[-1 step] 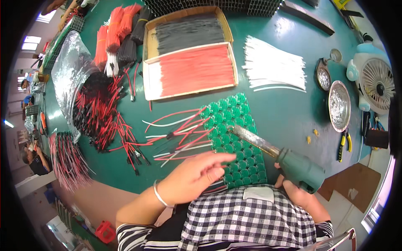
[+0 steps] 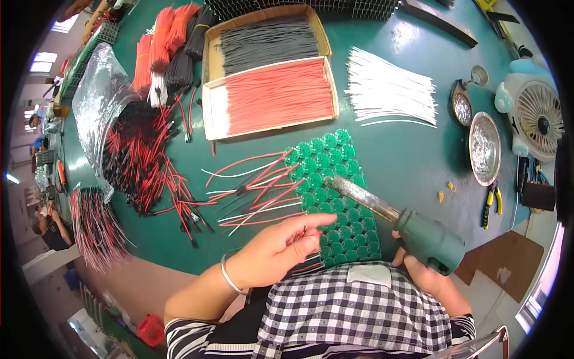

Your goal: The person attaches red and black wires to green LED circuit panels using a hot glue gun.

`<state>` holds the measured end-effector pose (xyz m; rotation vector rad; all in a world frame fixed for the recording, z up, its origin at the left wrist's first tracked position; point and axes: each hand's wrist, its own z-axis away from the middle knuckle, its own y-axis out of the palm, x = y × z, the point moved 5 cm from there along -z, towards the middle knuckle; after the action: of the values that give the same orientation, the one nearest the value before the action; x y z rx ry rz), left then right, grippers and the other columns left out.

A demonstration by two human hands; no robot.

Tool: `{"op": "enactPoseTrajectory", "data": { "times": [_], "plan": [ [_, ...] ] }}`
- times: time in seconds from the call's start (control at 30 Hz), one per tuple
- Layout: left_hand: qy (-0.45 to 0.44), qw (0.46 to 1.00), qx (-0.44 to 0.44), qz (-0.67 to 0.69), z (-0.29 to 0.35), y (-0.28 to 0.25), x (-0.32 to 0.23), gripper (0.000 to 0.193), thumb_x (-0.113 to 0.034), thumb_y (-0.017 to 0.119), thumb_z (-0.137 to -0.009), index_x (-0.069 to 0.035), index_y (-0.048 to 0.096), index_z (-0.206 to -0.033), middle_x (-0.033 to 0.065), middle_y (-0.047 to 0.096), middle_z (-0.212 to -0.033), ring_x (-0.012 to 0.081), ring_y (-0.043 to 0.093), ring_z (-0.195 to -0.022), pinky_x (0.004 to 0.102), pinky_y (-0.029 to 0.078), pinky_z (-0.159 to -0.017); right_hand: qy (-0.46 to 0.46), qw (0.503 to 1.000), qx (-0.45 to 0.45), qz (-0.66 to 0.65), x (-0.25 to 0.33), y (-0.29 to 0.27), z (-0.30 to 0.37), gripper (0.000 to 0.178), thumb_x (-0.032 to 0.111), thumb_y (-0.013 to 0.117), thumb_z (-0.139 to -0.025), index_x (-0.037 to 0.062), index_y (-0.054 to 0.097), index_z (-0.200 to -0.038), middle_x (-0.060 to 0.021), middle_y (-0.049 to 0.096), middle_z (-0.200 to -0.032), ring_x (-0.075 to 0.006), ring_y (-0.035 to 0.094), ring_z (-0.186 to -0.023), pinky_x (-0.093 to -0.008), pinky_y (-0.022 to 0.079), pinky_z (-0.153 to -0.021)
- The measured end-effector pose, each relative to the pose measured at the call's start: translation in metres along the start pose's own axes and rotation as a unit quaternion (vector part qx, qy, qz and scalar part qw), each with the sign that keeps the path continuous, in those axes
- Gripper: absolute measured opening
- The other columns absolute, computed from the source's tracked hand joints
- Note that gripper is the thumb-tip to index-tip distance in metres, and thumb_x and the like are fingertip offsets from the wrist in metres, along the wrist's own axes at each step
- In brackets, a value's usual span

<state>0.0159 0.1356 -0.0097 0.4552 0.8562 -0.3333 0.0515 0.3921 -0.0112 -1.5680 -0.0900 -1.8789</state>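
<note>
A panel of green round circuit boards [image 2: 344, 230] lies in front of me, with red, white and black wires [image 2: 257, 185] running off its left side. My right hand [image 2: 421, 275] grips the dark green handle of a soldering iron [image 2: 388, 212]. The iron's metal tip rests at or just over the panel's upper left part; contact cannot be told. My left hand [image 2: 278, 248] is at the panel's lower left edge, index finger stretched over the boards, thumb and other fingers curled. What those fingers pinch is mostly hidden. Dark wire ends [image 2: 308, 265] show below that hand.
Trays of red wires [image 2: 281, 99] and black wires [image 2: 269, 45] stand beyond the panel. White wires [image 2: 391, 87] lie right of them. Red-black leads [image 2: 140, 158] spill from a plastic bag [image 2: 104, 90] at left. A metal dish [image 2: 484, 149], pliers [image 2: 493, 206] and fan [image 2: 538, 113] are at right.
</note>
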Motion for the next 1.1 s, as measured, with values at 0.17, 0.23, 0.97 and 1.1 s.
{"op": "enactPoseTrajectory", "data": {
  "times": [0.17,0.23,0.97,1.1],
  "plan": [
    [-0.039,0.99,0.01,0.133,-0.005,0.003,0.019,0.038,-0.008,0.052,-0.094,0.001,0.048,-0.13,0.0011,0.052,-0.089,0.0085,0.052,-0.074,0.0234,0.046,-0.068,0.072,0.986,-0.04,-0.143,-0.011,0.008,0.002,0.047,0.002,0.043,-0.076,-0.001,0.047,-0.123,-0.0141,0.061,-0.099,-0.0184,0.06,-0.066,-0.0323,0.048,-0.071],
    [-0.051,0.989,-0.017,0.135,-0.003,-0.001,0.02,0.035,-0.005,0.05,-0.094,0.001,0.051,-0.128,0.0027,0.058,-0.088,0.0089,0.056,-0.071,0.0231,0.048,-0.064,0.058,0.983,-0.053,-0.167,-0.011,0.008,0.001,0.046,0.01,0.046,-0.079,-0.0003,0.047,-0.124,-0.0124,0.061,-0.099,-0.0179,0.059,-0.068,-0.032,0.047,-0.07],
    [0.313,0.738,-0.27,-0.534,-0.007,-0.011,-0.017,0.03,0.006,0.064,-0.064,-0.002,0.068,-0.093,0.0068,0.056,-0.075,0.024,0.056,-0.066,0.033,0.046,-0.058,0.091,0.987,-0.079,-0.109,-0.013,0.004,0.006,0.022,0.002,0.061,-0.071,0.001,0.065,-0.092,-0.009,0.066,-0.079,-0.0233,0.065,-0.069,-0.0345,0.051,-0.067],
    [0.369,0.694,-0.288,-0.547,-0.006,-0.01,-0.015,0.025,0.0,0.064,-0.063,-0.003,0.069,-0.087,0.0054,0.055,-0.072,0.0216,0.054,-0.064,0.0318,0.043,-0.053,0.064,0.995,-0.047,-0.06,-0.006,0.006,0.0,0.022,0.003,0.062,-0.072,0.0028,0.065,-0.094,-0.0104,0.066,-0.087,-0.028,0.064,-0.076,-0.0363,0.051,-0.071]
  ]
}}
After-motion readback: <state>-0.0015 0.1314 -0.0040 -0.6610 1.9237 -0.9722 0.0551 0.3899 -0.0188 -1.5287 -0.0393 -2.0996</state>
